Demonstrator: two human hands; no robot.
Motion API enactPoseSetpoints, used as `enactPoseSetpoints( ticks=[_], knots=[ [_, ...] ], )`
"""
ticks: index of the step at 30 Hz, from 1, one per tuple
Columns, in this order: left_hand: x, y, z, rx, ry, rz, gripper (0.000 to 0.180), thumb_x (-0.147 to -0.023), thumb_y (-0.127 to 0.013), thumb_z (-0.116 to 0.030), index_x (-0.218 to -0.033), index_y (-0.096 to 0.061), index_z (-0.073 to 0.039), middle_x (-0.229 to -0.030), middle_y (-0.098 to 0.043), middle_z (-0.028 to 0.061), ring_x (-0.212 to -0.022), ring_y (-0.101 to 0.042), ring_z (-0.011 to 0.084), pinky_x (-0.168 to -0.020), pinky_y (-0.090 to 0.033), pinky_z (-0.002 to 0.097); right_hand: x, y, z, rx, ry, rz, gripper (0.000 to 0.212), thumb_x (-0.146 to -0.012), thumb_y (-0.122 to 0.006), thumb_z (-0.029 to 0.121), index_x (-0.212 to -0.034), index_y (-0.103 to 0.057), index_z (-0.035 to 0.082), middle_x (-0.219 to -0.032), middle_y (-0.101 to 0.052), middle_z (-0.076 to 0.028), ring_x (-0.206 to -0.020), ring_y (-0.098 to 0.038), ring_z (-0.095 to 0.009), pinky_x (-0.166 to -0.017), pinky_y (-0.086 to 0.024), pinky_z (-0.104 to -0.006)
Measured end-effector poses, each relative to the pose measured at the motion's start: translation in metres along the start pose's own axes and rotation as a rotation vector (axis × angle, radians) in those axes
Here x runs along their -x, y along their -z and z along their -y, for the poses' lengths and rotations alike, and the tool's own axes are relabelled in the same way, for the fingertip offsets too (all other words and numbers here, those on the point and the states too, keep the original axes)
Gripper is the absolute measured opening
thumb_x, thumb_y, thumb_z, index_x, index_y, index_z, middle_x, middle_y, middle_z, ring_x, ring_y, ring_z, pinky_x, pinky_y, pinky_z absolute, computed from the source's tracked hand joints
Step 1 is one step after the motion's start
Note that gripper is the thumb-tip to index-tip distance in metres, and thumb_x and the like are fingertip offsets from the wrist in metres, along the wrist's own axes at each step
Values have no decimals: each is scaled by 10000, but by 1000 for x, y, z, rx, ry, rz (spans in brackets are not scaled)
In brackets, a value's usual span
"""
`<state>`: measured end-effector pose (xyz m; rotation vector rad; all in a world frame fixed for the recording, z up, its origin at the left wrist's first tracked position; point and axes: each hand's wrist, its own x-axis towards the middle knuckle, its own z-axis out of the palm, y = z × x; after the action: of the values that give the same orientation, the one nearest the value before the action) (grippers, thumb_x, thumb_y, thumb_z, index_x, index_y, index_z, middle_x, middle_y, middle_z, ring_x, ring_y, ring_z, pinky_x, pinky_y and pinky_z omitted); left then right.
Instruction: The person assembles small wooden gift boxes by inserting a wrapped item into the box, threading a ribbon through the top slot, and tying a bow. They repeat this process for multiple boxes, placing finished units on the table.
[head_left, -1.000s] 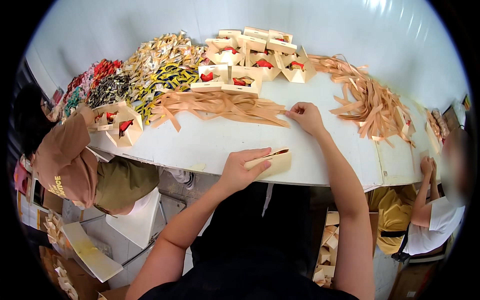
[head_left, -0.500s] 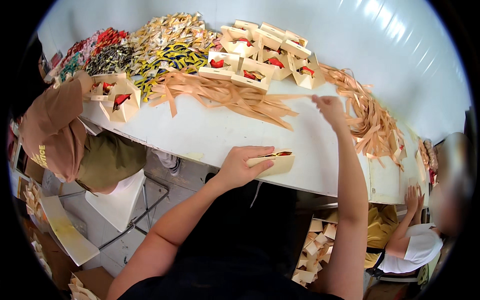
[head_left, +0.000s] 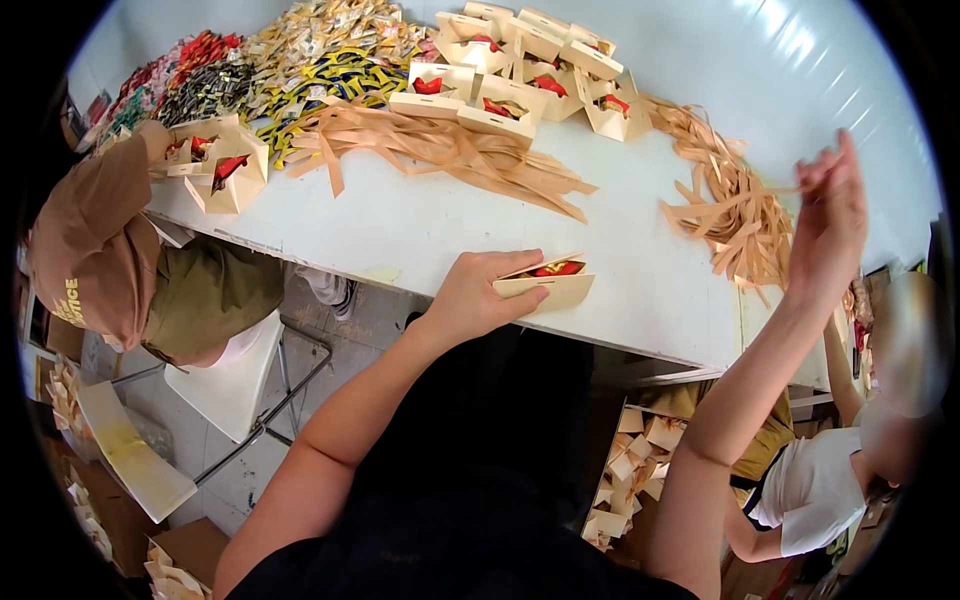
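Observation:
My left hand (head_left: 478, 298) is closed on a small cream cardboard box (head_left: 560, 292) at the table's near edge, thumb on the near side and fingers on the far side. Through the box's open top a red and gold wrapped piece (head_left: 562, 268) shows. Up at the right, my right hand (head_left: 830, 220) is lifted past the right-hand pile of peach ribbons (head_left: 735, 215). Its thumb and fingers are drawn together, and a thin bit of ribbon (head_left: 783, 189) shows at them. Motion blurs the fingertips, and most of that strip is hidden.
More peach ribbons (head_left: 440, 150) lie across the white table (head_left: 420, 220). Filled cream boxes (head_left: 505, 105) stand behind them; wrapped sweets (head_left: 320, 50) are heaped at the far left. Co-workers sit left, in a brown top (head_left: 95, 240), and right, in a white top (head_left: 820, 480). A carton of boxes (head_left: 635, 470) stands below.
My right hand has swung right and up from the middle ribbon bundle, drawing a ribbon off it. My left hand keeps the box. The right co-worker's arms have moved.

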<state>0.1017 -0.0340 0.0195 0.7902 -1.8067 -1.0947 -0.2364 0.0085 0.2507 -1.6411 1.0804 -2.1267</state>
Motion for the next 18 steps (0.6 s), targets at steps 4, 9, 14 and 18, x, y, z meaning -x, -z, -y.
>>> enactPoseSetpoints(
  ticks=[4, 9, 14, 18],
  knots=[
    [-3, -6, 0, -70, -39, 11, 463, -906, -878, -184, -1312, -783, 18, -1271, -810, 199, -1136, -793, 233, -1022, -596, 333, 119, -35, -11, 127, -251, 151, 149, -1077, -720, 89, -1175, -744, -21, -984, -782, -130, -852, -739, -151, -795, -585, -298],
    [-2, -10, 9, -25, -77, -28, 407, -930, -850, -141, -1301, -790, 14, -1262, -814, 192, -1133, -792, 221, -999, -603, 327, 197, -64, -54, 100, -768, 247, 176, -1062, -775, 161, -1013, -791, -7, -744, -709, 9, -671, -613, -31, -611, -436, -197],
    [-2, -10, 8, 26, -32, -34, 368, -936, -836, -151, -1262, -803, 16, -1234, -816, 204, -1092, -806, 237, -946, -618, 326, 203, -85, -75, 60, -948, 325, 256, -1029, -824, 231, -968, -787, -15, -711, -671, 22, -644, -555, -25, -591, -412, -196],
    [-1, -11, 9, 3, -43, -33, 377, -948, -828, -109, -1307, -796, 4, -1183, -837, 172, -1058, -789, 170, -931, -612, 305, 202, -91, -85, 82, -955, 328, 285, -1012, -844, 254, -942, -777, -15, -709, -670, 18, -644, -553, -29, -589, -408, -199]
  ],
)
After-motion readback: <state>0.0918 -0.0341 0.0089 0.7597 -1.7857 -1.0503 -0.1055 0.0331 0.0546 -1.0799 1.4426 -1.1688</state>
